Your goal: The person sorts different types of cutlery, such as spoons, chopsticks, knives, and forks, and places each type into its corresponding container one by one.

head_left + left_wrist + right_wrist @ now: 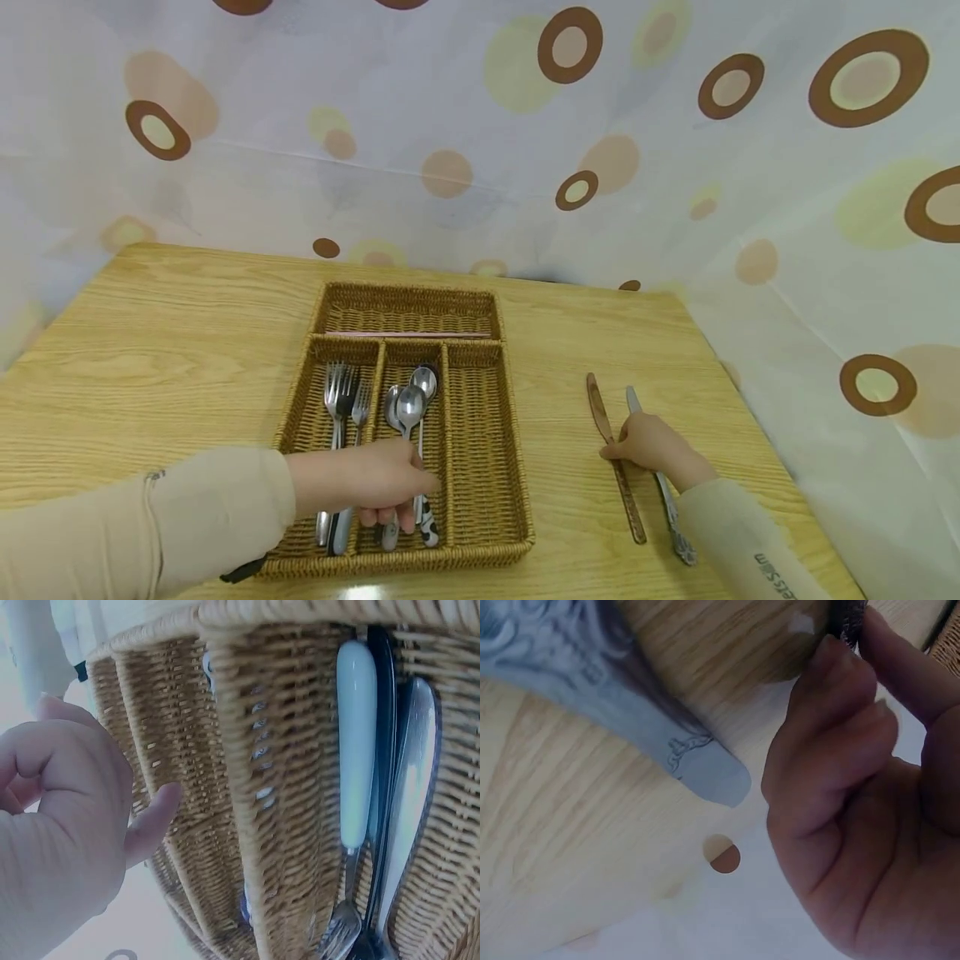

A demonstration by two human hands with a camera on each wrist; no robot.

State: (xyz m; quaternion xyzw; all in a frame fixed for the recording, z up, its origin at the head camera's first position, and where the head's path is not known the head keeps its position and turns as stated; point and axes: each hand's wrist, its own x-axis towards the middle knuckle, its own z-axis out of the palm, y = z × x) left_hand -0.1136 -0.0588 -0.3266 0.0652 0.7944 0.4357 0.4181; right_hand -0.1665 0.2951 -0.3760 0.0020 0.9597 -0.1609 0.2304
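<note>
My right hand (656, 447) pinches a copper-coloured knife (627, 500) near its middle, between thumb and fingers. In the right wrist view the fingertips meet on a dark piece of this knife (847, 626). Beside it, partly under the hand and wrist, lies a silver knife (670, 508) with an ornate handle (592, 667). Over the middle compartment of a wicker cutlery tray (486, 450) hovers my left hand (386, 477), fingers loosely curled and holding nothing visible. Spoons (411, 406) lie beneath it, their handles partly hidden.
Forks (341, 392) fill the tray's left compartment, partly covered by the left forearm. A thin pink stick (408, 335) lies in the back compartment. The wooden table (187, 333) ends at a patterned sheet (450, 108) behind and to the right.
</note>
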